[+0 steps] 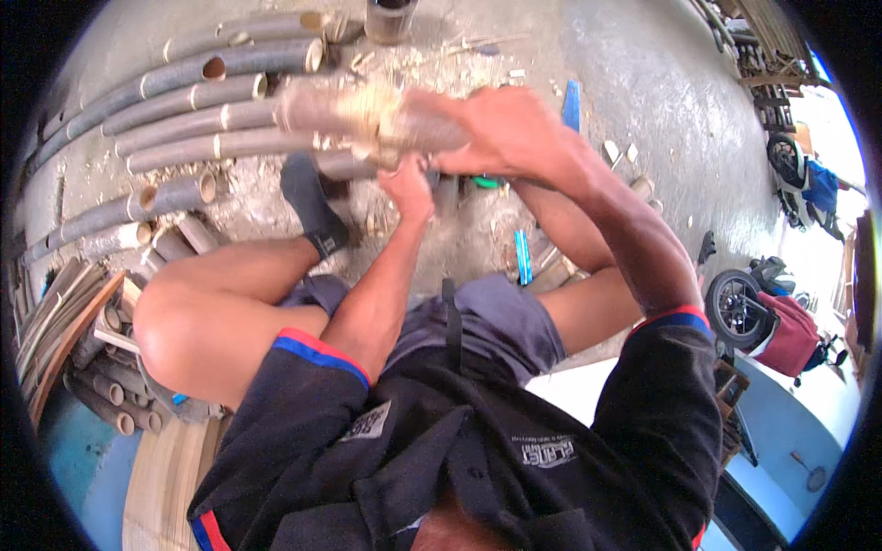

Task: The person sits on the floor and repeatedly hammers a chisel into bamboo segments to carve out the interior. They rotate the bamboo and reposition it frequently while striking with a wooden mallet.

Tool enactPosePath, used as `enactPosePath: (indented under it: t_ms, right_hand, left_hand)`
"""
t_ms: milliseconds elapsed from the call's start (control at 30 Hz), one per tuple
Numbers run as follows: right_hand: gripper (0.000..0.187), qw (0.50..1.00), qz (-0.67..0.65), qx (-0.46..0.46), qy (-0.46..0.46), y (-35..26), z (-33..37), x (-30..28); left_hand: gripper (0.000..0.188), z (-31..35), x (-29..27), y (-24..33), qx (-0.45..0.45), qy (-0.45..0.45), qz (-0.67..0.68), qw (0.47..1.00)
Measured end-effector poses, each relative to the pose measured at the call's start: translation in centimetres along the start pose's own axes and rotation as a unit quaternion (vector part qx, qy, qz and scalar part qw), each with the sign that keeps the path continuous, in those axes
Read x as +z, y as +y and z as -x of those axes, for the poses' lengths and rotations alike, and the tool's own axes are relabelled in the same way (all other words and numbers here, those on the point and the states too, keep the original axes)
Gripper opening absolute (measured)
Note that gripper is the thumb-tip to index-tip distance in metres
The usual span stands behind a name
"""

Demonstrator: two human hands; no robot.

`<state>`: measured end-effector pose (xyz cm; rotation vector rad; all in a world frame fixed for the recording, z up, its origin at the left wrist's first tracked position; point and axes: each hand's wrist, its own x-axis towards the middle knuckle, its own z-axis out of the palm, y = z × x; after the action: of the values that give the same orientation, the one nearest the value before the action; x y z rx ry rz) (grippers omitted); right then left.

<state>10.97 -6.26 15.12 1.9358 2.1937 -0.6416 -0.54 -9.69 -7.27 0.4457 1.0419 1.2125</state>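
Smeared by motion, a thick bamboo section [340, 112] with a pale, stripped joint is held above the floor between my legs. My right hand [501, 130] is closed around its right end. Just below it, my left hand [409, 188] is closed in a fist close to the underside of the bamboo. What the left fingers hold is hidden and blurred. A darker bamboo piece [344, 165] shows beneath the held section, to the left of my left fist. Pale chips and shavings [266, 197] are scattered on the floor around my feet.
Several long bamboo poles [197, 119] lie at the left. A dark container [390, 20] stands at the far side. Near my right leg are a blue strip [571, 106] and a blue-and-white object [523, 257]. Split slats [57, 317] are stacked left; motorcycles [744, 308] stand right.
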Motion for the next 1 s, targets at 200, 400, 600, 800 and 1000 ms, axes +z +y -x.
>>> enactPosePath:
  t_ms: [200,400,600,800,1000]
  right_hand:
    - [0.087,0.899,-0.301,0.163,0.274,0.7,9.8,1.2]
    - [0.085,0.724,-0.502,0.279,0.381,0.9,17.3,7.7]
    - [0.087,0.668,-0.522,0.312,0.429,-0.5,19.7,12.7]
    - [0.084,0.641,-0.526,0.354,0.433,-1.6,18.3,16.4]
    - [0.075,0.613,-0.576,0.343,0.418,0.3,18.7,13.4]
  left_hand:
    - [0.042,6.9,5.7,-0.4,0.107,-0.269,-0.259,0.921]
    - [0.046,5.7,6.3,-2.8,0.236,-0.339,-0.432,0.802]
    - [0.044,2.4,6.2,-5.1,0.259,-0.336,-0.433,0.795]
    - [0.044,1.8,5.9,-5.5,0.211,-0.378,-0.429,0.793]
    - [0.041,1.4,5.3,-5.2,0.215,-0.381,-0.462,0.771]
